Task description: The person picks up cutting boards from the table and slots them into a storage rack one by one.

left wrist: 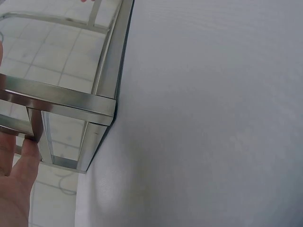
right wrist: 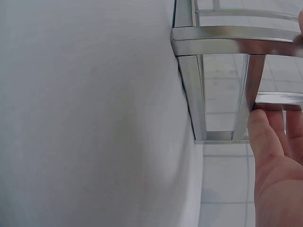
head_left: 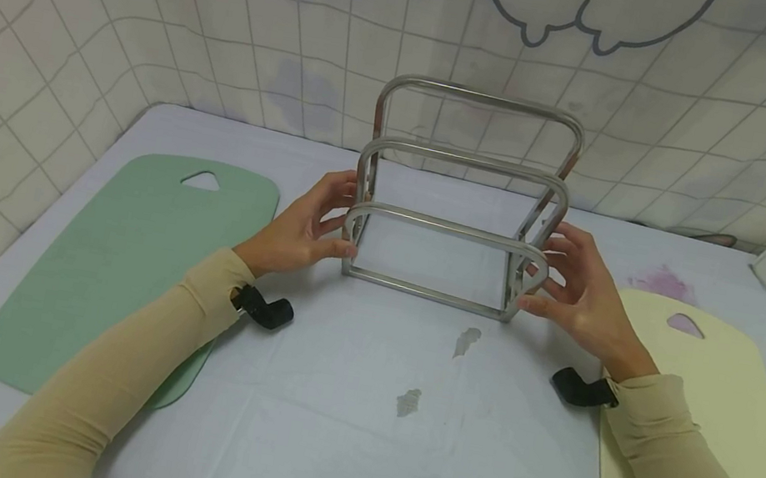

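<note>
Nowhere on the metal rack (head_left: 461, 201) can any brand or writing be read. It stands upright at the middle of the pale surface (head_left: 341, 401), between a green cutting board (head_left: 120, 263) and a yellow cutting board (head_left: 711, 412). Left hand (head_left: 301, 229) curls its fingers round the rack's left end; right hand (head_left: 582, 294) grips the right end, thumbs low on the frame

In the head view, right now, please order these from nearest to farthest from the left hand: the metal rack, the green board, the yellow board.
1. Metal rack: touched by the left hand, centre of the table.
2. Green board: flat on the left side.
3. Yellow board: flat on the far right side.
</note>
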A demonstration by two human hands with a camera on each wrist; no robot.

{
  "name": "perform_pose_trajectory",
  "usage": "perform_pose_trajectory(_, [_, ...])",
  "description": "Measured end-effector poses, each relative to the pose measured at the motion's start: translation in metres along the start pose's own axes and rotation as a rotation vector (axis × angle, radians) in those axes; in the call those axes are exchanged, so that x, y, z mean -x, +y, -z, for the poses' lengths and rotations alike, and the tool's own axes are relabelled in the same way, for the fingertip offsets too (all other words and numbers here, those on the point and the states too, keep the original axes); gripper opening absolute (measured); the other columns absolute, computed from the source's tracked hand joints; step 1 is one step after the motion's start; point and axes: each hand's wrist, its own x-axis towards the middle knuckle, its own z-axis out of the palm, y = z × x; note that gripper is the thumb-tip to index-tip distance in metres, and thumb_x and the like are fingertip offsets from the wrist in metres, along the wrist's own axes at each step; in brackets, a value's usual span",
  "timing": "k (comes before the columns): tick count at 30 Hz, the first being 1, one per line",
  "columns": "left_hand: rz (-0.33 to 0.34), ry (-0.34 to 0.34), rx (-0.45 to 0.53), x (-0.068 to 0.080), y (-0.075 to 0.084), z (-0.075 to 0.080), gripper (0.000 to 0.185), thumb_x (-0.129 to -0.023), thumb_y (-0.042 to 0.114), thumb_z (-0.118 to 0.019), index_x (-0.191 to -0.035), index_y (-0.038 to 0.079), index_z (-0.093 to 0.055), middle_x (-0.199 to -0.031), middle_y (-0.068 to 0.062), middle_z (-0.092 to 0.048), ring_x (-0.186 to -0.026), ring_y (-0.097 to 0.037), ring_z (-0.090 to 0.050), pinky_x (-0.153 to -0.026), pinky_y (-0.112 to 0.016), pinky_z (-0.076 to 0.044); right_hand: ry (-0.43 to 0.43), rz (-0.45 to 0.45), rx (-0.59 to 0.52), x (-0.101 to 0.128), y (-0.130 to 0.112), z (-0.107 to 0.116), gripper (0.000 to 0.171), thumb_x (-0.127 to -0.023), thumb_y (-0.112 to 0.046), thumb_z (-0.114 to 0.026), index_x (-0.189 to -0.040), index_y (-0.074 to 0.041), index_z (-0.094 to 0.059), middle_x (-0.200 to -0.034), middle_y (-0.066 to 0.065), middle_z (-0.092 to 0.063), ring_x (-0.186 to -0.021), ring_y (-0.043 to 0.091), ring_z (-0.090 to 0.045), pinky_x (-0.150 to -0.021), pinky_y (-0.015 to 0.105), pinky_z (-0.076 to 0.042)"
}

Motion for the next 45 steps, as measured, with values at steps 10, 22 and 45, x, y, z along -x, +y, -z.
perform_pose_trajectory(10, [0.016, 0.001, -0.008, -0.0027, -0.0013, 0.0014, 0.089, -0.089, -0.01, -0.072, -0.16, 0.01, -0.023, -0.16, -0.021, -0.035, -0.153, -0.03, -0.036, -0.128, -0.051, -0.032, 0.01, -0.024, 0.034, -0.0017, -0.0005, 0.0002, 0.096, -0.079, 0.016, -0.078, -0.155, -0.022, -0.034, -0.134, -0.004, -0.051, -0.122, 0.006, -0.057, -0.101, 0.006, -0.048])
perform_pose_trajectory(22, [0.023, 0.006, -0.019, -0.0051, -0.0015, 0.0018, 0.089, -0.088, -0.009, -0.073, -0.16, 0.011, -0.024, -0.16, -0.018, -0.037, -0.153, -0.029, -0.037, -0.128, -0.049, -0.032, 0.015, -0.025, 0.016, -0.003, -0.0006, 0.0002, 0.095, -0.079, 0.017, -0.077, -0.156, -0.016, -0.033, -0.134, -0.004, -0.051, -0.121, 0.007, -0.057, -0.099, 0.007, -0.048])
perform_pose_trajectory(45, [0.017, 0.009, -0.024, -0.008, -0.0031, 0.0032, 0.09, -0.087, -0.009, -0.074, -0.16, 0.013, -0.025, -0.159, -0.019, -0.037, -0.153, -0.029, -0.037, -0.128, -0.049, -0.032, 0.017, -0.024, 0.0, -0.007, 0.0017, 0.0018, 0.093, -0.08, 0.017, -0.076, -0.156, -0.016, -0.033, -0.134, -0.003, -0.052, -0.121, 0.009, -0.057, -0.1, 0.007, -0.049])
